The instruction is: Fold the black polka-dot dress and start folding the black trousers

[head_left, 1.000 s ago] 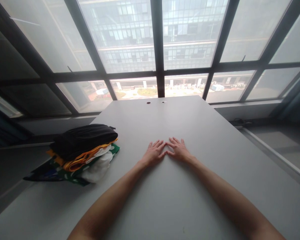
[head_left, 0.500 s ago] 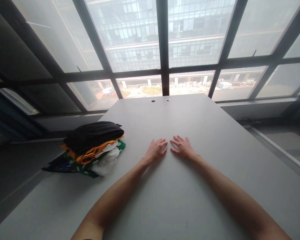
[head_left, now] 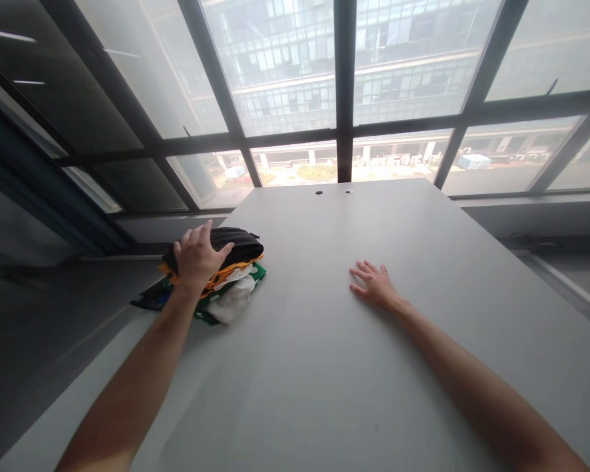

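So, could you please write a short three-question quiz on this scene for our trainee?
1. Which hand is over the cloth pile?
2. True or false: the right hand is gripping a cloth.
3. Fill in the colour: the topmost cloth in the pile is ____.

Key:
1. The left hand; whether it presses on the pile cannot be told from this view.
2. False; the right hand is on the white table, palm down with its fingers spread, apart from the pile.
3. Black.
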`<state>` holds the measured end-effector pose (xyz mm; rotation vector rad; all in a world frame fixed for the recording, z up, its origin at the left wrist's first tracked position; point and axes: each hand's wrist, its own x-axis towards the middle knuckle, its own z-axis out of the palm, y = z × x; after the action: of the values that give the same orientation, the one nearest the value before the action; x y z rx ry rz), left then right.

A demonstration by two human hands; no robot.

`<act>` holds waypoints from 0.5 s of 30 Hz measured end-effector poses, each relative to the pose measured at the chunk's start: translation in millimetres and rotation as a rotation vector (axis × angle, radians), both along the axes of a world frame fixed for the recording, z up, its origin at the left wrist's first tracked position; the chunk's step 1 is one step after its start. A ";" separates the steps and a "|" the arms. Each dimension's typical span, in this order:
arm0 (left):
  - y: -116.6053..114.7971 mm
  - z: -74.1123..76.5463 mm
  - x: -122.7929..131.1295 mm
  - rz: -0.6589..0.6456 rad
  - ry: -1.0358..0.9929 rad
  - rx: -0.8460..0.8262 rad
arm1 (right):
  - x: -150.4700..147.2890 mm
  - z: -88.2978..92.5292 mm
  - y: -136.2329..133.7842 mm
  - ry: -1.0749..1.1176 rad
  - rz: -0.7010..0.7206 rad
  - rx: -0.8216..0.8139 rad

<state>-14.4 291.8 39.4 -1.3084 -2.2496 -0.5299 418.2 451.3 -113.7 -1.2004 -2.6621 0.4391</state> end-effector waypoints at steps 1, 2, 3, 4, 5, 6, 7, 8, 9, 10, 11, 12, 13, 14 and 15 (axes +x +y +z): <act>-6.3 -3.6 -13.4 0.011 -0.005 -0.007 | 0.0 0.1 0.0 0.000 -0.002 -0.001; -11.3 -10.0 -25.2 0.010 -0.018 -0.027 | -0.1 0.3 0.0 -0.001 -0.004 -0.003; -15.1 -18.7 -35.1 0.002 -0.035 -0.053 | -0.2 0.6 0.0 -0.004 -0.007 -0.004; -17.9 -28.6 -43.0 -0.010 -0.052 -0.082 | -0.4 1.0 0.0 -0.007 -0.009 -0.005; -20.0 -38.8 -49.1 -0.021 -0.065 -0.105 | -0.6 1.4 -0.1 -0.009 -0.012 -0.005; -21.6 -48.3 -53.6 -0.030 -0.071 -0.116 | -0.9 1.8 -0.2 -0.012 -0.014 -0.005; -22.8 -56.3 -57.1 -0.036 -0.072 -0.115 | -1.1 2.2 -0.4 -0.012 -0.016 -0.005; -23.9 -62.1 -59.9 -0.040 -0.071 -0.109 | -1.3 2.5 -0.6 -0.011 -0.018 -0.006; -24.8 -65.7 -62.6 -0.050 -0.072 -0.107 | -1.4 2.8 -0.8 -0.008 -0.020 -0.007; -25.7 -67.1 -65.6 -0.069 -0.077 -0.117 | -1.4 3.0 -1.0 -0.004 -0.021 -0.008; -26.7 -66.7 -68.9 -0.093 -0.085 -0.142 | -1.3 3.1 -1.1 0.001 -0.020 -0.008; -27.8 -65.2 -72.6 -0.118 -0.092 -0.176 | -1.1 3.1 -1.3 0.006 -0.018 -0.007; -29.0 -63.0 -76.5 -0.139 -0.099 -0.209 | -0.8 3.0 -1.3 0.009 -0.016 -0.005; -30.3 -60.9 -80.4 -0.151 -0.104 -0.232 | -0.6 2.8 -1.3 0.011 -0.013 -0.004; -31.6 -59.3 -84.2 -0.156 -0.107 -0.241 | -0.3 2.4 -1.2 0.010 -0.012 -0.003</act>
<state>-98.6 260.1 -19.9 -1.6210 -2.3697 -0.3996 417.9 450.1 -111.3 -1.2119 -2.6451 0.4465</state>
